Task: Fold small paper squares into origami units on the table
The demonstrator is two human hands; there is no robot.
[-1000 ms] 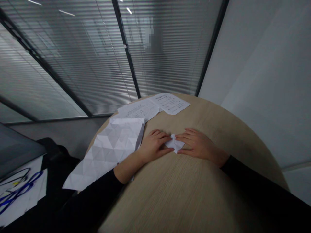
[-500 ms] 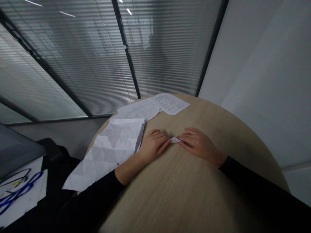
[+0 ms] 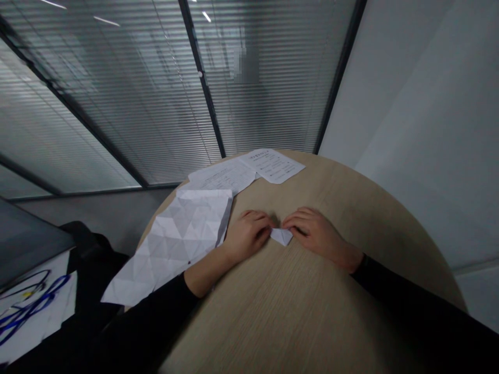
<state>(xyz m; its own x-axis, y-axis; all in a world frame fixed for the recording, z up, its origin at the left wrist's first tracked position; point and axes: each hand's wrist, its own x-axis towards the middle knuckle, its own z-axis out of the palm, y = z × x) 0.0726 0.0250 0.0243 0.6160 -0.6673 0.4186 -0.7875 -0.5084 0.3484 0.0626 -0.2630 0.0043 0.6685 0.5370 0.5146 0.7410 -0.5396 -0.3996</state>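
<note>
A small folded piece of white paper point(image 3: 281, 236) sits between my hands, just above or on the round wooden table point(image 3: 288, 296). My left hand point(image 3: 249, 232) pinches its left end with closed fingers. At the right end, my right hand point(image 3: 312, 228) grips it between thumb and fingertips. A crease runs down the paper, and its lower edge comes to a blunt point toward me. Fingers cover its upper corners. Left of my left hand lies a large white sheet point(image 3: 171, 244) creased in a pattern of triangles.
Printed sheets point(image 3: 273, 165) overlap at the table's far edge. Beyond stands a glass partition with blinds point(image 3: 273, 104); a white wall point(image 3: 429, 130) rises at the right. Low on the left, a blue cable point(image 3: 35, 306) rests on papers beside a dark chair.
The folded paper has turned so that more of its face shows and its point is now toward me. Both hands have shifted their fingers slightly while keeping hold of it.
</note>
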